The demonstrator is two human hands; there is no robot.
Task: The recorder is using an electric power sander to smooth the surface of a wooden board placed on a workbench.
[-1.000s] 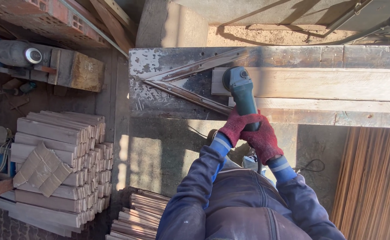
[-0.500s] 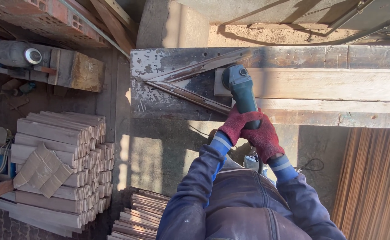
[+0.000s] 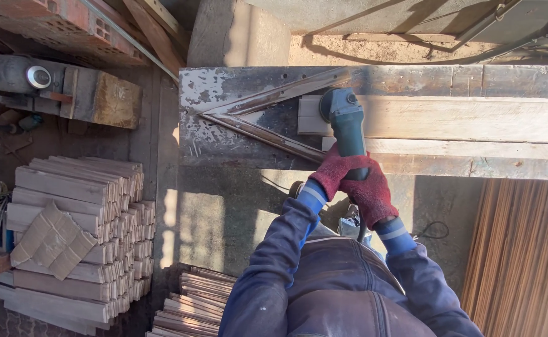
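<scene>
Now both gloved hands, left hand [image 3: 331,175] and right hand [image 3: 369,195], are gripping the angle grinder [image 3: 347,128], its head pressing the pale wooden plank [image 3: 461,118] on the tabletop [image 3: 211,134] just ahead, apparently sanding near its end.

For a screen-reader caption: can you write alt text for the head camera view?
Seen from above, both hands, left hand and right hand in red gloves, grip a teal angle grinder whose head rests on a pale wooden plank on a worn metal-topped bench. Stacks of cut wood strips stand on the floor at left.
</scene>
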